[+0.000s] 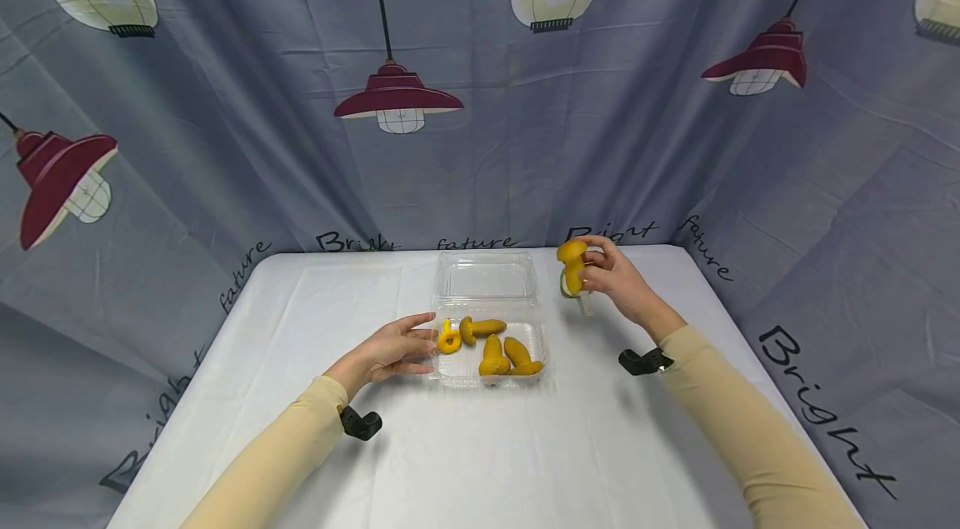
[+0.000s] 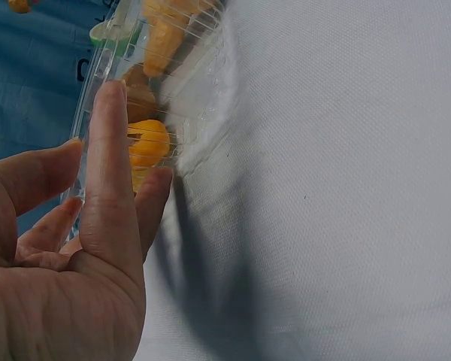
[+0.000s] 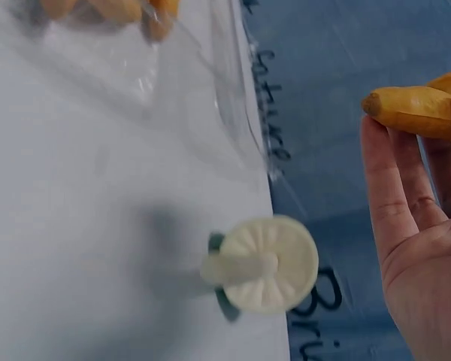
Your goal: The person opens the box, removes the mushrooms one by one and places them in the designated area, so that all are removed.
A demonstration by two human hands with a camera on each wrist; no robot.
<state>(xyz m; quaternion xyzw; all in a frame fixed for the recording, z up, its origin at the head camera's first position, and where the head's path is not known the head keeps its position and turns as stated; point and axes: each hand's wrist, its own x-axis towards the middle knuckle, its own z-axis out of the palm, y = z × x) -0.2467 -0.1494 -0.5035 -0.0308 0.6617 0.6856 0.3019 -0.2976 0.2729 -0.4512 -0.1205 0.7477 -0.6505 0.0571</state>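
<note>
My right hand [image 1: 617,283] pinches a yellow toy mushroom [image 1: 572,256] above the far right of the table, its cap up and its stem hanging down. Below it, a pale mushroom-shaped piece [image 3: 295,259] with a ribbed round cap and some green stands on the cloth, partly hidden in the head view. At the left wall of a clear plastic box [image 1: 461,377], my left hand [image 1: 393,348] has its fingers spread, fingertips right at the side. Inside the box lie several yellow mushrooms [image 1: 487,327], including a bright yellow ring-headed one [image 1: 449,341] at the left.
The box's hinged clear lid [image 1: 486,277] lies folded back toward the far table edge. A white cloth [image 1: 480,454] covers the table. Grey-blue curtains [image 1: 480,179] with printed lamps and lettering hang close behind and along both sides.
</note>
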